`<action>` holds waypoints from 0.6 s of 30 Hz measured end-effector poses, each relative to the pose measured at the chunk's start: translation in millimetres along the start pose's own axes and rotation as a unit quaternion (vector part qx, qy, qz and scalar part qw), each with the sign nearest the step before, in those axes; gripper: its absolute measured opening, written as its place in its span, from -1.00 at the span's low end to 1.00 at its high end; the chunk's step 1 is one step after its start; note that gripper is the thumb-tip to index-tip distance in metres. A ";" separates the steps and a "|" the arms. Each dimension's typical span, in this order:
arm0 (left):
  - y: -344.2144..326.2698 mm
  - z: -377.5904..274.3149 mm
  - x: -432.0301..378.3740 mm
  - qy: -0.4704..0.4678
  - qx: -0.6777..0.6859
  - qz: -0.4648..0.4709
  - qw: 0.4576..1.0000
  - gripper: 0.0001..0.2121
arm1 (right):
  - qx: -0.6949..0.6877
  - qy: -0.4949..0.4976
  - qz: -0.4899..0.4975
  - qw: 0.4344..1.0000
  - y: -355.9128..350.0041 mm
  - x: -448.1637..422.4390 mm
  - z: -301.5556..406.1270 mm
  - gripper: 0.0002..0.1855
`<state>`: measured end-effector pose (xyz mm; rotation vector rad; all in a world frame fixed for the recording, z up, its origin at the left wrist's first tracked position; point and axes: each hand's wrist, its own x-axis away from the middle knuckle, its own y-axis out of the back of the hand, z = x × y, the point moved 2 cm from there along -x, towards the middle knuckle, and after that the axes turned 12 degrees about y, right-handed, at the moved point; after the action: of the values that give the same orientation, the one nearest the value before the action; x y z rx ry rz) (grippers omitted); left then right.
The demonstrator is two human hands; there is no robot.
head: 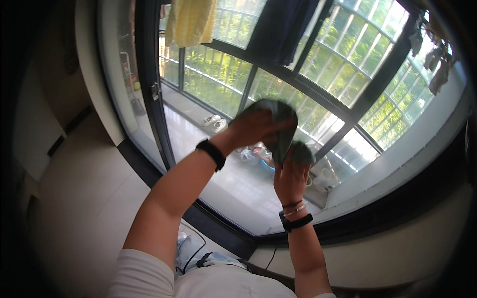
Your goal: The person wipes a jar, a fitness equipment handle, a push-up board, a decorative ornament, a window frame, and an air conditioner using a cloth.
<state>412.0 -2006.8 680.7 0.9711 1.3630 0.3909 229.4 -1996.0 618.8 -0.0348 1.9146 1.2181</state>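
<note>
A dark green cloth (286, 124), blurred and folded over, is up in front of me at arm's length. My left hand (253, 128) lies over its left part with the fingers across the fabric. Lower and to the right, my right hand (292, 177) grips another green part (301, 152). Whether both parts belong to one piece I cannot tell. A black band (211, 153) circles my left wrist. On the right wrist are a dark watch or band (296, 223) and thin bracelets (294, 209).
Beyond a dark-framed doorway (151, 93) is a balcony with barred windows (220, 72). White shoes (215, 123) stand on its ledge. A yellow cloth (190, 22) and dark garment (281, 31) hang above. A blue basin (267, 166) with blurred items sits on the floor.
</note>
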 end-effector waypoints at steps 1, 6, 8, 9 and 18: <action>19.7 11.0 -11.5 -0.009 -0.046 -0.163 0.986 -0.38 | 0.058 0.012 -0.034 0.998 3.0 -23.3 5.7 -0.38; 51.9 85.5 -26.9 0.086 0.050 -0.335 0.937 -0.34 | -0.019 0.024 -0.097 0.995 15.3 -127.2 50.4 -0.37; 34.4 115.6 -4.5 0.131 0.082 -0.377 0.913 -0.36 | -0.018 0.039 -0.098 0.994 2.0 -147.1 74.9 -0.38; 19.3 124.7 10.8 0.142 0.119 -0.398 0.899 -0.37 | -0.035 0.055 -0.077 0.995 -14.3 -146.7 80.9 -0.34; -6.8 164.6 254.4 0.299 0.167 -0.107 0.934 -0.49 | -0.181 0.162 0.135 0.961 -166.5 -66.0 168.0 -0.50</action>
<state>619.1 -1880.7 499.0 1.0044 2.1230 0.3032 450.0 -1982.4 511.9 -0.1824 1.9886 1.8337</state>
